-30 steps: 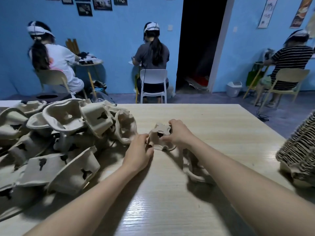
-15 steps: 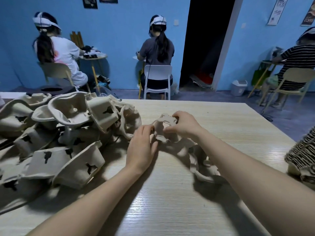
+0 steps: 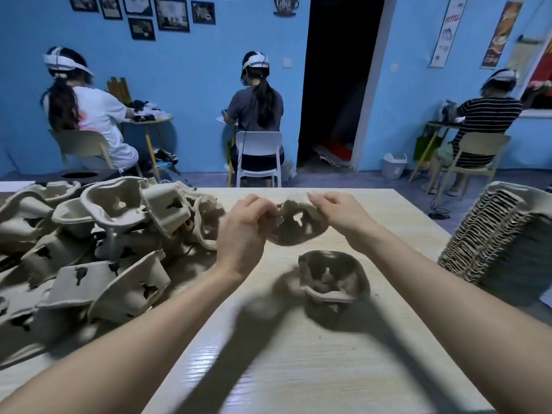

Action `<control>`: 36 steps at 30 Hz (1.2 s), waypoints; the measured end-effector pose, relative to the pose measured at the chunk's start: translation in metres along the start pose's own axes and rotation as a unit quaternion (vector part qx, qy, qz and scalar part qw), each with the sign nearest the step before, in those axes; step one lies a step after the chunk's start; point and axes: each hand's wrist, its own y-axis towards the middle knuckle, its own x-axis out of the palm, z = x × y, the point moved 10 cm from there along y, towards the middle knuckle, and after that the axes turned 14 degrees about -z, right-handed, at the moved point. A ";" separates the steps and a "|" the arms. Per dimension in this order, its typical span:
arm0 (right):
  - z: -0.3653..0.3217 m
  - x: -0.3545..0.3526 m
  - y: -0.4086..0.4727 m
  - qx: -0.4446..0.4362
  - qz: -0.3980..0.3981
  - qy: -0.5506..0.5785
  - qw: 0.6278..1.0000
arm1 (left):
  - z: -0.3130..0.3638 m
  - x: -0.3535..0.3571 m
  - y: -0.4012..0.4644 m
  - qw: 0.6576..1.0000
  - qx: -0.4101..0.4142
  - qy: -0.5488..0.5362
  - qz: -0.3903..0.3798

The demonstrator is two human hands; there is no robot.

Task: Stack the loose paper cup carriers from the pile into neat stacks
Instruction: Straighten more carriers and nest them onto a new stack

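Both my hands hold one grey pulp cup carrier (image 3: 295, 224) in the air above the wooden table (image 3: 298, 369). My left hand (image 3: 243, 230) pinches its left edge and my right hand (image 3: 340, 215) pinches its right edge. Below it another carrier (image 3: 331, 279) lies on the table, rims up. A big loose pile of carriers (image 3: 98, 240) covers the table's left side. A tall neat stack of carriers (image 3: 495, 234) stands at the right edge.
Beyond the table's far edge, three people sit on chairs with their backs to me at small tables along the blue wall. A white chair (image 3: 258, 156) stands straight ahead. A dark doorway (image 3: 337, 82) opens behind it.
Both hands have lifted a carrier off the table and raised it. A second carrier that lay under my right arm now shows on the table below.
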 end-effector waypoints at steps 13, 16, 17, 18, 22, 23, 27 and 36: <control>0.030 -0.028 -0.069 0.023 0.035 0.064 0.997 | -0.016 0.048 -0.016 0.906 -0.265 -0.331 -0.011; 0.047 -0.035 -0.077 0.045 0.067 0.060 0.995 | -0.013 0.061 -0.024 0.898 -0.269 -0.345 -0.048; 0.052 -0.037 -0.080 0.051 0.079 0.052 0.994 | -0.012 0.065 -0.028 0.901 -0.269 -0.335 -0.063; 0.056 -0.039 -0.083 0.056 0.091 0.042 0.993 | -0.011 0.068 -0.032 0.902 -0.271 -0.326 -0.075; 0.069 -0.042 -0.093 0.076 0.124 -0.026 0.989 | -0.014 0.077 -0.048 0.916 -0.274 -0.272 -0.110; 0.071 -0.042 -0.095 0.080 0.131 -0.042 0.987 | -0.015 0.080 -0.051 0.920 -0.274 -0.252 -0.120; 0.073 -0.041 -0.104 0.094 0.155 -0.070 0.981 | -0.014 0.081 -0.057 0.928 -0.277 -0.211 -0.131; 0.071 -0.035 -0.117 0.102 0.185 -0.117 0.970 | -0.009 0.084 -0.064 0.938 -0.262 -0.175 -0.146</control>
